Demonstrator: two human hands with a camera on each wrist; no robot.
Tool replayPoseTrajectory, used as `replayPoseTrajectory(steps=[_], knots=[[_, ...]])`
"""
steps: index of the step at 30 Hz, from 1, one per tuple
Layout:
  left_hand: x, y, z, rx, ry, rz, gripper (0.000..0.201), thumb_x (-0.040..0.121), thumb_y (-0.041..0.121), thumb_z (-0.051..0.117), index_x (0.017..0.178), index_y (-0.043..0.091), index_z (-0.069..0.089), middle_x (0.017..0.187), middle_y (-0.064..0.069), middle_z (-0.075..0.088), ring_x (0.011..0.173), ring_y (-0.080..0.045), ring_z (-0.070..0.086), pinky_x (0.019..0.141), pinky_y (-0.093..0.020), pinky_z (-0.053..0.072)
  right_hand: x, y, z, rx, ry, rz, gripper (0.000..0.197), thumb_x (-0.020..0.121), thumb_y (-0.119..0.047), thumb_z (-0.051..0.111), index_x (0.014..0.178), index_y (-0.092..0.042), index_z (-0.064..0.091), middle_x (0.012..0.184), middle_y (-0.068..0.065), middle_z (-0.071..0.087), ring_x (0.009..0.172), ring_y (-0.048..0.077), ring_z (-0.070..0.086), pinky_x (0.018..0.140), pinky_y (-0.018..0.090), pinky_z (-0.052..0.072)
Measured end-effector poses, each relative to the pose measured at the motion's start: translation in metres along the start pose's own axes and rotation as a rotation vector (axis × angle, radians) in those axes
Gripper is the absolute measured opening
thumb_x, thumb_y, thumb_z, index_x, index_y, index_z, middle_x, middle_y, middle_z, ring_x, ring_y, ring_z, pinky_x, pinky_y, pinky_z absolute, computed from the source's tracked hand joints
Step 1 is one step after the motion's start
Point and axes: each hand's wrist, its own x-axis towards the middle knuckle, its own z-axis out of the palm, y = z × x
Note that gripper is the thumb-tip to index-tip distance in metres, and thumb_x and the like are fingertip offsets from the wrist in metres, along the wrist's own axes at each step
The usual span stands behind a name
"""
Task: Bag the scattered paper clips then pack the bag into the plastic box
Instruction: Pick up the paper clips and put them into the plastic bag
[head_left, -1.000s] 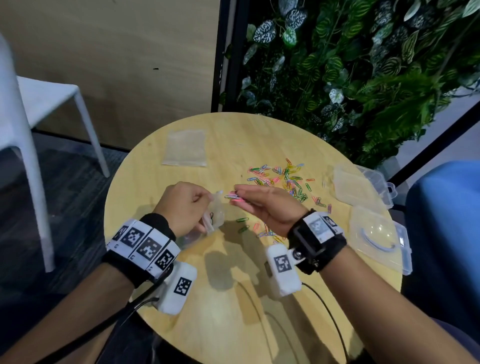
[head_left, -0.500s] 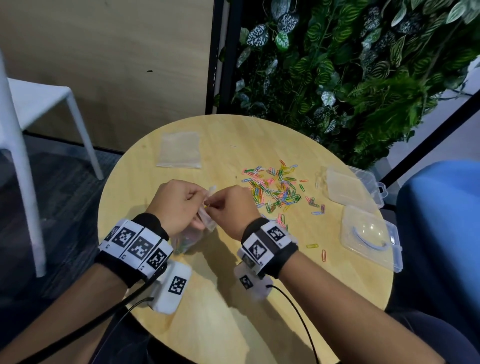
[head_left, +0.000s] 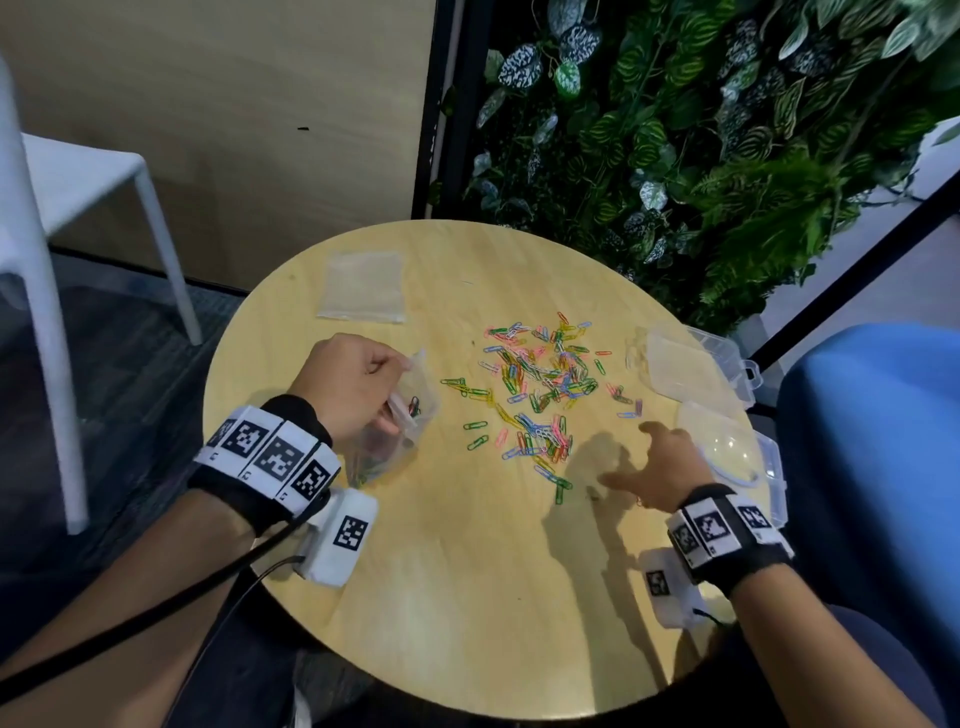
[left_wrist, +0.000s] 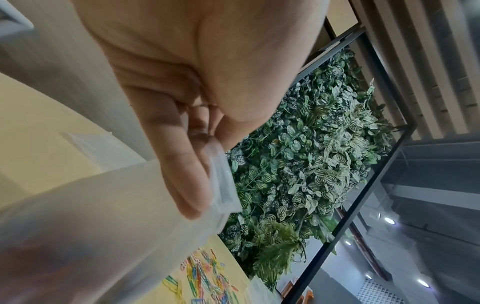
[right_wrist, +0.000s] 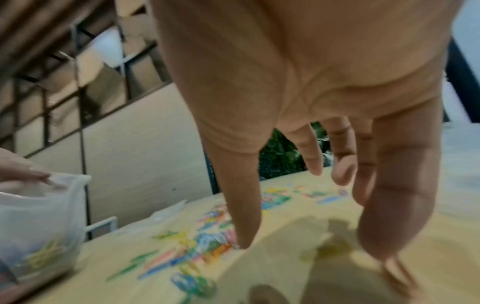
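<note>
My left hand (head_left: 387, 387) pinches the rim of a clear plastic bag (head_left: 410, 421) that stands on the round wooden table (head_left: 467, 597); a few clips lie inside it. In the left wrist view my fingers (left_wrist: 187, 174) grip the bag's folded rim (left_wrist: 223, 185). Coloured paper clips (head_left: 540, 384) lie scattered mid-table. My right hand (head_left: 631, 457) hovers open, fingers spread, low over the table's right side, beside a lone orange clip (head_left: 639, 501). The right wrist view, blurred, shows spread fingers (right_wrist: 402, 195) pointing down, holding nothing. Two clear plastic boxes (head_left: 680, 369) (head_left: 727, 452) lie open at the right edge.
A flat stack of spare clear bags (head_left: 363, 286) lies at the table's far left. A white chair (head_left: 78, 208) stands to the left, a plant wall (head_left: 701, 156) behind, and a blue seat (head_left: 872, 441) to the right. A bare stretch of table lies near me.
My right hand brought pink clips to the bag's mouth, then swung right and down to the table's right side, now empty. The left hand kept hold of the bag.
</note>
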Motion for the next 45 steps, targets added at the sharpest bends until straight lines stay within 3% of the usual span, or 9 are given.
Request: replayPoseTrajectory(steps=[4,13,17,25,28,31,36,40,45], knots=[[-0.003,0.0,0.003,0.022,-0.024,0.007,0.022,0.1,0.016,0.052,0.1,0.01,0.074,0.067,-0.002,0.074,0.054,-0.029,0.073,0.05,-0.025,0.057,-0.006,-0.001,0.025,-0.049,-0.079,0.007,0.108,0.052,-0.065,0.081,0.137,-0.013,0.038,0.125,0.012,0.043,0.109,0.03,0.055,0.095,0.036,0.049],[-0.008,-0.003,0.004,0.013,-0.088,0.013,0.022,0.099,0.016,0.055,0.088,0.022,0.072,0.069,-0.009,0.075,0.051,-0.025,0.072,0.056,-0.036,0.06,0.018,-0.063,0.047,0.125,-0.027,-0.261,0.091,0.06,-0.044,0.086,0.138,-0.018,0.045,0.121,0.009,0.046,0.106,0.024,0.056,0.088,0.022,0.041],[-0.007,0.0,0.006,0.021,-0.109,0.016,0.024,0.099,0.017,0.056,0.094,0.002,0.073,0.073,-0.017,0.075,0.054,-0.03,0.072,0.06,-0.043,0.062,0.027,-0.072,0.049,0.085,0.038,-0.364,0.065,0.074,-0.039,0.078,0.132,-0.023,0.054,0.118,0.009,0.047,0.101,0.025,0.056,0.086,0.021,0.039],[-0.001,-0.001,0.01,0.052,-0.114,0.019,0.022,0.098,0.019,0.058,0.096,0.005,0.074,0.07,-0.014,0.075,0.055,-0.032,0.073,0.063,-0.046,0.062,0.031,-0.084,0.043,-0.093,0.106,-0.354,0.018,0.088,-0.019,0.061,0.095,-0.009,0.074,0.087,0.009,0.069,0.08,0.025,0.059,0.067,0.025,0.043],[0.0,0.0,0.011,0.051,-0.105,0.022,0.021,0.098,0.018,0.058,0.097,0.006,0.075,0.071,-0.016,0.075,0.056,-0.033,0.073,0.063,-0.044,0.062,0.042,-0.065,0.031,0.191,0.061,-0.188,0.015,0.08,-0.025,0.074,0.083,-0.011,0.078,0.081,0.009,0.074,0.073,0.024,0.063,0.066,0.028,0.051],[0.002,-0.001,0.013,0.055,-0.108,0.024,0.021,0.098,0.017,0.057,0.096,0.005,0.075,0.07,-0.017,0.074,0.057,-0.034,0.073,0.064,-0.045,0.062,0.037,-0.054,0.024,1.033,-0.138,0.012,0.009,0.08,-0.007,0.074,0.074,0.0,0.074,0.088,0.024,0.072,0.077,0.031,0.068,0.078,0.039,0.06],[0.006,-0.003,0.016,0.071,-0.107,0.021,0.023,0.101,0.011,0.05,0.099,0.01,0.073,0.068,-0.015,0.074,0.055,-0.033,0.072,0.054,-0.031,0.059,0.009,-0.085,-0.002,1.737,-0.598,0.0,0.011,0.089,-0.001,0.058,0.096,0.001,0.066,0.087,0.008,0.068,0.079,0.01,0.069,0.069,0.015,0.057],[0.004,-0.001,0.021,0.065,-0.092,0.048,0.025,0.102,0.012,0.046,0.097,0.014,0.071,0.068,-0.015,0.074,0.053,-0.029,0.072,0.049,-0.029,0.057,-0.022,-0.127,-0.003,1.647,-0.743,-0.146,0.012,0.091,0.003,0.053,0.097,0.004,0.064,0.087,0.009,0.069,0.083,0.011,0.067,0.065,0.013,0.056],[0.004,-0.005,0.027,0.1,-0.044,0.123,0.024,0.102,0.014,0.046,0.095,0.012,0.069,0.078,-0.01,0.074,0.047,-0.026,0.07,0.044,-0.032,0.054,-0.03,-0.163,0.018,1.254,-0.563,-0.273,0.002,0.083,0.006,0.065,0.081,0.006,0.066,0.077,0.014,0.066,0.062,0.012,0.066,0.074,0.021,0.058]])
